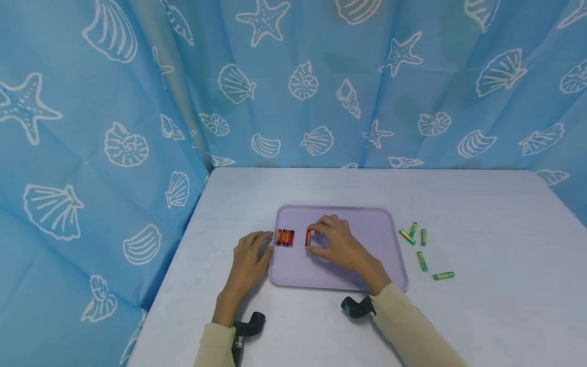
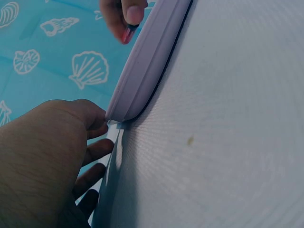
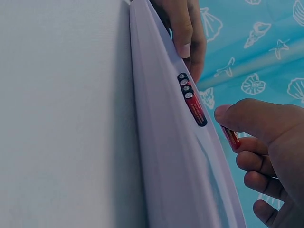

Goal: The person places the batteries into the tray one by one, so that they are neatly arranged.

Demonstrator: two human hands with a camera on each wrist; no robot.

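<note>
Below, a table (image 1: 513, 219) bears a tray (image 1: 367, 229). The left hand (image 1: 247, 262), loosely spread and holding nothing, rests at its left rim. The right hand (image 1: 339, 244), over the tray beside four red batteries (image 1: 285, 238), pinches a fifth battery (image 1: 308, 238) by its ends; a light grip, parallel to those four, seems best.
</note>
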